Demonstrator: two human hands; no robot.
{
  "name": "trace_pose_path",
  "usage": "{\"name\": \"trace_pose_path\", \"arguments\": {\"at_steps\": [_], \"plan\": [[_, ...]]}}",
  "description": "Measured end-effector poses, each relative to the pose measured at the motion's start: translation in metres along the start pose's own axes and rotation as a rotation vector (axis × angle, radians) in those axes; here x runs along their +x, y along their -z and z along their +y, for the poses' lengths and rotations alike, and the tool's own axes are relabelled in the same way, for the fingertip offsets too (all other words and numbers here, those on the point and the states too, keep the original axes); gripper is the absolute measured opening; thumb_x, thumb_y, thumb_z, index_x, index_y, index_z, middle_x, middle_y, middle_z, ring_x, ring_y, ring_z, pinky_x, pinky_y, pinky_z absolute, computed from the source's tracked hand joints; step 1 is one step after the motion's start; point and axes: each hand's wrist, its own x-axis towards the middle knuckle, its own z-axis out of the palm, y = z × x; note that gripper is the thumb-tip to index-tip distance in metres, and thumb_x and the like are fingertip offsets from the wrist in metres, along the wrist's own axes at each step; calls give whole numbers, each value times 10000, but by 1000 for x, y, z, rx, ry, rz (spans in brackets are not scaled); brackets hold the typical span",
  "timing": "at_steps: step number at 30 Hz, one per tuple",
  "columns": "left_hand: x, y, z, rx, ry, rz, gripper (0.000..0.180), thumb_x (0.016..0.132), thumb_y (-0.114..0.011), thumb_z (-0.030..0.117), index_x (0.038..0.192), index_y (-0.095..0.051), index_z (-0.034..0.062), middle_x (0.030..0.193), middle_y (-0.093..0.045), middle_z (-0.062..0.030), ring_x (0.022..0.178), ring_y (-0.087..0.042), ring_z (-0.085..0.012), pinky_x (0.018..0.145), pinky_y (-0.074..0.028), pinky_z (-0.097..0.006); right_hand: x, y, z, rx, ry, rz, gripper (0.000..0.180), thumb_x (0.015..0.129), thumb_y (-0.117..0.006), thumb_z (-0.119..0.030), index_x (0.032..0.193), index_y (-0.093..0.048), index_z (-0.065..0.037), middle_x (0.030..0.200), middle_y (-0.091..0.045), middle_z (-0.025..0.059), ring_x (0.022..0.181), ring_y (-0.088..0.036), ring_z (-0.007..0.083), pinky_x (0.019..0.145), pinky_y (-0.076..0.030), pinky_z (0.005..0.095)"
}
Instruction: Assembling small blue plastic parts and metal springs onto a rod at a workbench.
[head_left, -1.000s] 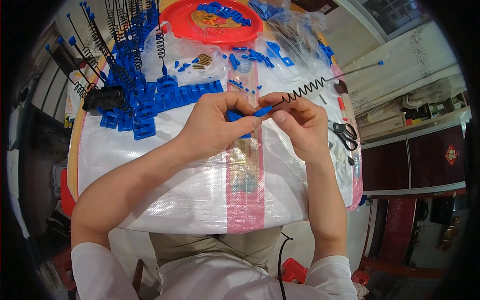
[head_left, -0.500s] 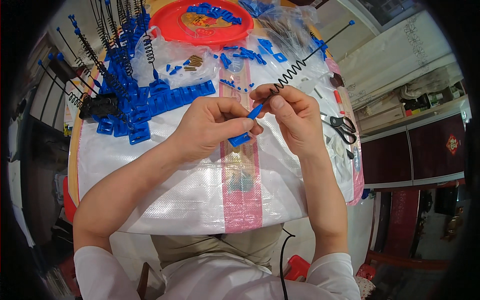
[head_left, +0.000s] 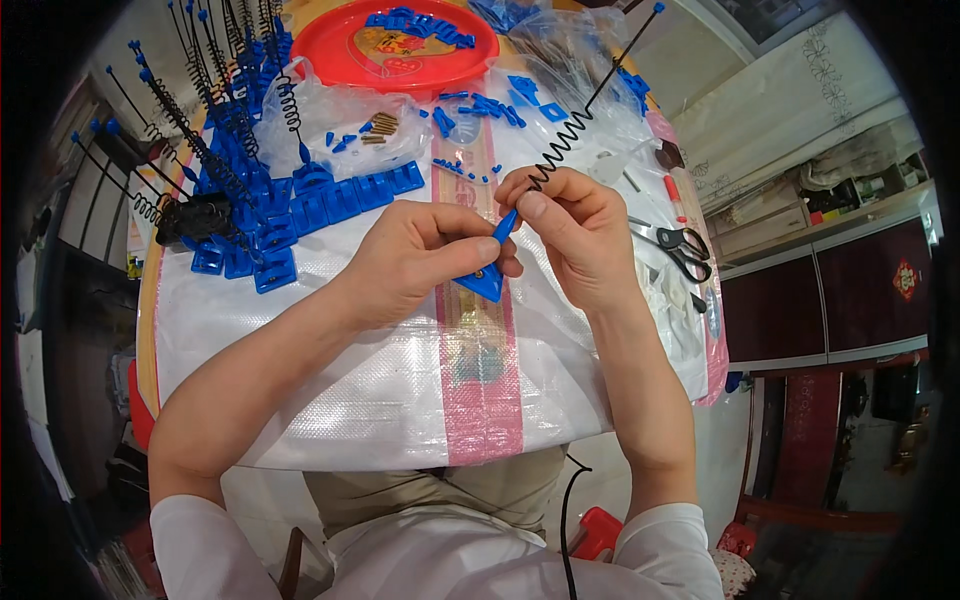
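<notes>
My left hand pinches a blue plastic base piece between thumb and fingers. From it a pointed blue cone rises toward my other hand. The fingertips of my right hand close on the lower end of a black coil spring, right at the cone's tip. Beyond the coil, a straight black rod slants up to the right and ends in a small blue cap. My fingers cover the joint between spring and cone.
Finished-looking blue pieces with black springs crowd the left. Behind lie a red tray, a plastic bag, brass pins and loose blue parts. Black-handled scissors and a red marker rest at the right.
The spring and rod have swung left and more upright. The blue base has turned in my left fingers, showing more of its flat face. Both hands keep their grip.
</notes>
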Motion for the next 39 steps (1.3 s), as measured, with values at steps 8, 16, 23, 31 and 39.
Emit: {"name": "trace_pose_path", "arguments": {"at_steps": [8,16,23,31,39], "plan": [[1,1,-1,-59,28,9,241,924,-638,127,1074,-644,-62,980,-711,-186,924,-702,-223,835,-565,-339,0,-1,1,20,-25,-4,123,919,-665,-83,960,-682,32,960,-704,95,837,-631,123,775,-505,272],[0,1,1,-78,22,-11,262,921,-640,137,1080,-640,-71,960,-712,-185,910,-705,-224,865,-554,-340,-1,1,3,33,-35,-69,168,935,-649,-99,1021,-680,42,984,-700,92,803,-619,115,751,-504,268],[0,2,2,-100,39,-33,276,910,-653,150,1073,-642,-72,953,-711,-187,899,-705,-223,863,-552,-337,-1,1,3,33,-29,-91,162,929,-652,-82,1028,-686,42,972,-698,84,804,-614,112,747,-502,264],[-1,2,1,-129,29,-47,254,923,-643,156,1059,-656,-58,949,-716,-166,893,-700,-199,843,-548,-312,-2,-1,1,15,-37,-82,149,921,-652,-64,1022,-692,38,942,-694,67,801,-610,109,749,-499,263],[0,2,2,-124,47,-40,290,913,-651,164,1078,-647,-73,959,-715,-180,899,-703,-208,861,-547,-326,-2,-1,0,-22,-42,-86,147,926,-652,-69,1015,-691,41,930,-688,59,802,-604,107,744,-492,261]]}}
